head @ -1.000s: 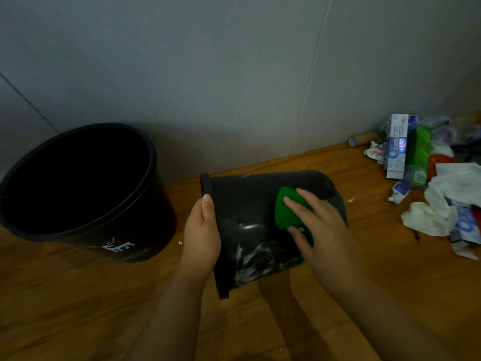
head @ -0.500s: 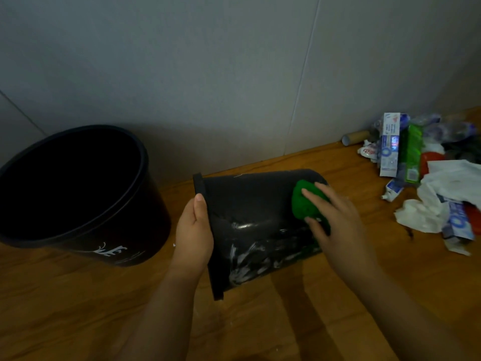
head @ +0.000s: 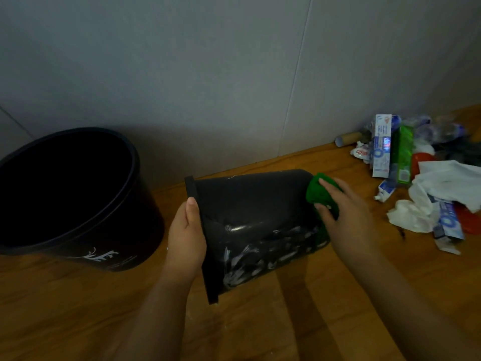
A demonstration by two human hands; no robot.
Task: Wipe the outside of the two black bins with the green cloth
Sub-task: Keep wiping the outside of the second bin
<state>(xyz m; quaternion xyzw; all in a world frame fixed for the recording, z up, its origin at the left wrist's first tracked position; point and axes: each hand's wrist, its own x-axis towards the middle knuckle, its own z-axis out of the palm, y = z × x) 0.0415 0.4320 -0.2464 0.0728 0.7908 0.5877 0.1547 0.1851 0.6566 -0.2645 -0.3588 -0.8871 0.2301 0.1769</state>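
A small black bin point(head: 250, 204) lies on its side on the wooden floor, rim to the left, base to the right, with pale wet streaks on its lower side. My left hand point(head: 186, 237) grips its rim. My right hand point(head: 348, 212) presses a bunched green cloth point(head: 316, 190) against the bin's base end, fingers laid over the cloth. A larger black bin point(head: 86, 230) with a white antler mark stands upright to the left, its mouth open and dark.
Scattered rubbish lies at the right by the grey wall: toothpaste boxes point(head: 381, 147), a green box point(head: 404, 155), white tissues point(head: 442, 188), a cardboard tube point(head: 348, 138). Bare wooden floor point(head: 260, 329) stretches in front.
My right hand has slid the green cloth along the lying bin from its middle to the base end at the right. The left hand kept its hold on the rim.
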